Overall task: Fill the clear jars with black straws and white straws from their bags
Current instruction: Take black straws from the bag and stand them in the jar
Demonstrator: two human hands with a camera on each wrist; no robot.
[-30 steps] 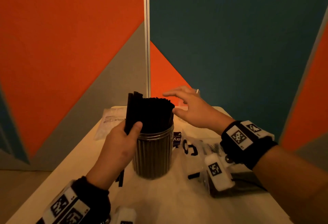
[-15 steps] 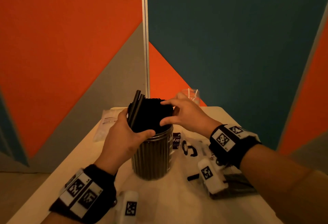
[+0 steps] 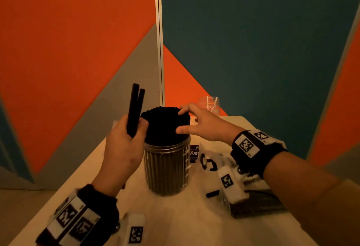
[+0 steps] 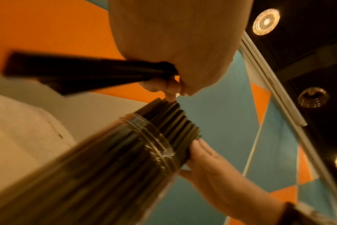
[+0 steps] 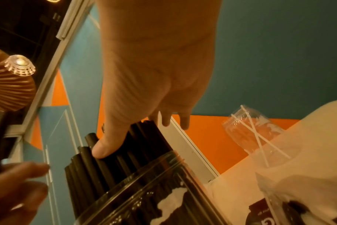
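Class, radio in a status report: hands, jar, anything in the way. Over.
Left hand grips two black straws beside the jar. Right hand touches packed straws in near jar. Far jar: few white straws. Straw bag beside.

The table (image 3: 175,226) is pale cream and runs back into a corner made of two painted wall panels. The left panel (image 3: 68,41) is mostly orange, with a grey band (image 3: 120,94) slanting down across its lower part and a bit of teal at its bottom left edge. A white strip (image 3: 158,31) stands upright where the panels meet. The right panel (image 3: 253,51) is mostly teal, with an orange triangle (image 3: 185,82) low beside the strip and more orange at its far right. Beige floor (image 3: 23,206) shows left of the table. Overhead, the ceiling (image 4: 308,53) is dark, with round lamps (image 4: 266,21) glowing in it.
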